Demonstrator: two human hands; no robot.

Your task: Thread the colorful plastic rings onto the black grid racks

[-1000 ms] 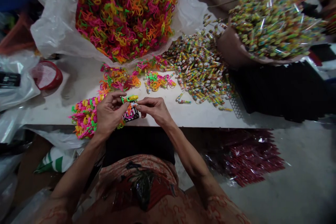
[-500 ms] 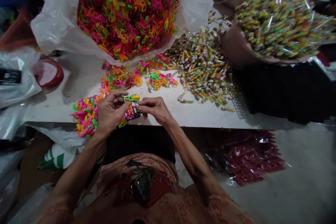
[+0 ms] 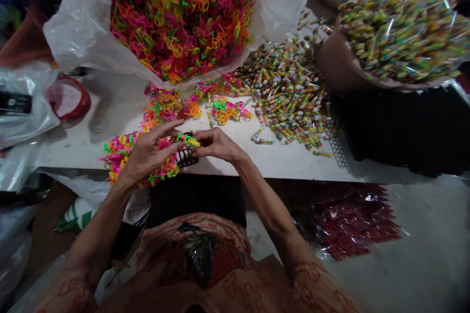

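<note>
A small yellow-and-green plastic piece is held up between my two hands. My left hand holds its left end between thumb and a finger, with the index finger raised above. My right hand pinches at its right end, its fingertips partly hidden. Just below lies a black plastic grid at the table's front edge. Rows of pink, yellow and green plastic pieces extend to the left from it, partly under my left hand.
A white plastic bag full of colourful plastic pieces stands behind. Loose pieces and a heap of small printed tubes lie on the white table. To the right are a full basin and stacked black grids; a red basket sits left.
My left hand has opened out somewhat, its index finger lifting. The yellow-and-green piece has tilted and shifted slightly right, and more of the black grid shows. The white-tipped bit between my fingers no longer shows.
</note>
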